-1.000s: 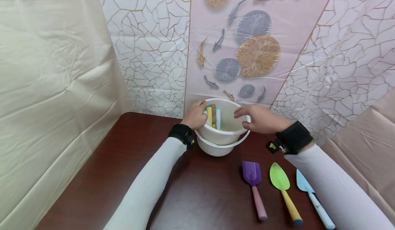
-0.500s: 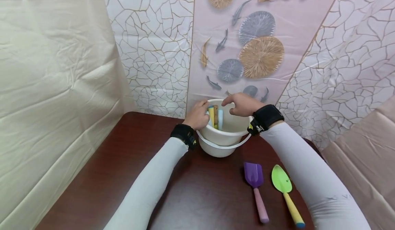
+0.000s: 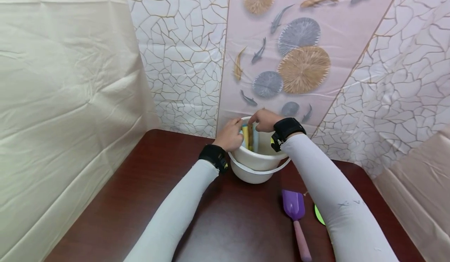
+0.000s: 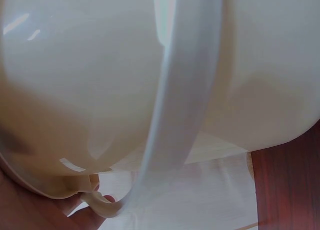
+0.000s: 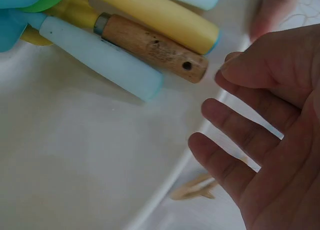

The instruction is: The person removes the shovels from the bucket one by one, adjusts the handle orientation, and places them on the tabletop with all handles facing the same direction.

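Note:
My left hand [image 3: 229, 136] holds the left rim of a cream-white bucket [image 3: 258, 161]. In the left wrist view, its fingers [image 4: 87, 219] wrap the rim beside the lug of the bail handle [image 4: 185, 90]. Over the bucket's mouth is my right hand [image 3: 266, 120], its fingers spread and holding nothing. Just short of those fingertips, in the right wrist view, lies a wooden tool handle [image 5: 155, 48] with a hole in its end. It leans inside the bucket between a yellow handle [image 5: 165, 20] and a light blue handle [image 5: 100, 60]. Their blades are mostly out of view.
On the dark red-brown table [image 3: 147, 199], a purple scoop [image 3: 293, 205] with a pink handle lies right of the bucket. A green trowel [image 3: 318, 215] is mostly hidden under my right forearm. Patterned cloth [image 3: 186, 59] hangs behind.
My right hand has moved left from the bucket's right rim to above the tool handles. The right forearm now covers most of the green trowel. My left hand keeps its hold on the rim.

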Available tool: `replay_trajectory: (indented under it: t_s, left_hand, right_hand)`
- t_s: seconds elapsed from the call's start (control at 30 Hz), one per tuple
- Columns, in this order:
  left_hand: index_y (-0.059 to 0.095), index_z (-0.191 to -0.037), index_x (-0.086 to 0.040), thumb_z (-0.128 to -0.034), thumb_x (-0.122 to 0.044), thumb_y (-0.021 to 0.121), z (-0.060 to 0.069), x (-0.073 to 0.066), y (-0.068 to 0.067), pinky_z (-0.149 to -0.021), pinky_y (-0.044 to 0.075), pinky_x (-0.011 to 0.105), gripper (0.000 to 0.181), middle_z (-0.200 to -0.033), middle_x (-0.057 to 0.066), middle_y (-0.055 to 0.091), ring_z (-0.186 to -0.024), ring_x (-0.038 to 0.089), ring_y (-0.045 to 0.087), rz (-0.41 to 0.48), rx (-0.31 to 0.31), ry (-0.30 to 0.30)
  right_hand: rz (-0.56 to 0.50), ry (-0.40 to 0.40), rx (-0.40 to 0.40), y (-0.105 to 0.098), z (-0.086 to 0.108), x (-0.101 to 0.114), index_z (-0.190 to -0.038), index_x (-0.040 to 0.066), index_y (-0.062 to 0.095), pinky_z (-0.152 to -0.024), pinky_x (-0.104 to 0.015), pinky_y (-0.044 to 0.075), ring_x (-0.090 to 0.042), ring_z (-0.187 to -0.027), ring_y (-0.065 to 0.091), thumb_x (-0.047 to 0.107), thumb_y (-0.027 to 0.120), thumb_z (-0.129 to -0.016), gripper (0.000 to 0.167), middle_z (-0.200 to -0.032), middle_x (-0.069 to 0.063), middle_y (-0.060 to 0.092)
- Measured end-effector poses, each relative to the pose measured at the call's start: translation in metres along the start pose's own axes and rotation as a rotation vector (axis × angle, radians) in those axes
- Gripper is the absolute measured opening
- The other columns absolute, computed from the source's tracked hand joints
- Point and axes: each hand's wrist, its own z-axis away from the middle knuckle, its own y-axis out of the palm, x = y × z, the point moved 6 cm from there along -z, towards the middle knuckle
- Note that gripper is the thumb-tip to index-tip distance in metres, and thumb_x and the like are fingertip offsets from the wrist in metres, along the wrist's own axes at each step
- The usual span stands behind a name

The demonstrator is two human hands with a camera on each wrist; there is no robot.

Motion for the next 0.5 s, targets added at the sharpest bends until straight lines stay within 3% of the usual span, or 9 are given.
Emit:
replay_trajectory:
  t_s: [0.13, 0.27, 0.43, 0.5]
  left_hand:
    - [0.036, -0.160, 0.000, -0.0967, -0.015, 0.044, 0.000, 0.000, 0.002, -0.130, 0.026, 0.040, 0.065, -0.168, 0.013, 0.034, -0.156, 0.029, 0.030, -0.008, 0.010, 0.014]
    - [0.035, -0.160, -0.001, -0.0969, -0.015, 0.044, 0.001, 0.000, 0.004, -0.130, 0.026, 0.039, 0.065, -0.169, 0.013, 0.033, -0.157, 0.029, 0.029, -0.016, 0.021, 0.013]
    - [0.034, -0.161, -0.003, -0.0959, -0.015, 0.043, 0.000, 0.001, 0.002, -0.130, 0.026, 0.040, 0.067, -0.169, 0.012, 0.032, -0.157, 0.028, 0.029, -0.020, 0.020, -0.001]
    - [0.034, -0.161, -0.003, -0.0954, -0.015, 0.042, -0.001, 0.002, 0.001, -0.130, 0.026, 0.040, 0.067, -0.169, 0.012, 0.032, -0.157, 0.028, 0.029, -0.024, 0.018, -0.003]
  right_hand:
    - [0.017, 0.018, 0.001, 0.008, -0.009, -0.005, -0.125, -0.001, 0.073, -0.088, -0.043, 0.057, -0.040, -0.112, 0.068, -0.004, 0.053, -0.080, 0.050, -0.121, -0.020, 0.075]
    - [0.042, 0.040, -0.001, 0.012, -0.013, -0.006, -0.122, 0.002, 0.076, -0.072, -0.031, 0.050, -0.032, -0.090, 0.066, -0.001, 0.056, -0.082, 0.044, -0.109, -0.017, 0.077]
    - [0.088, 0.075, -0.018, 0.010, -0.015, -0.004, -0.110, 0.005, 0.079, -0.064, -0.027, 0.042, -0.024, -0.076, 0.055, 0.001, 0.061, -0.081, 0.034, -0.093, -0.009, 0.074]
    - [0.111, 0.072, -0.020, 0.009, -0.018, -0.002, -0.099, 0.004, 0.079, -0.062, -0.027, 0.039, -0.021, -0.072, 0.051, 0.001, 0.061, -0.082, 0.025, -0.083, -0.005, 0.069]
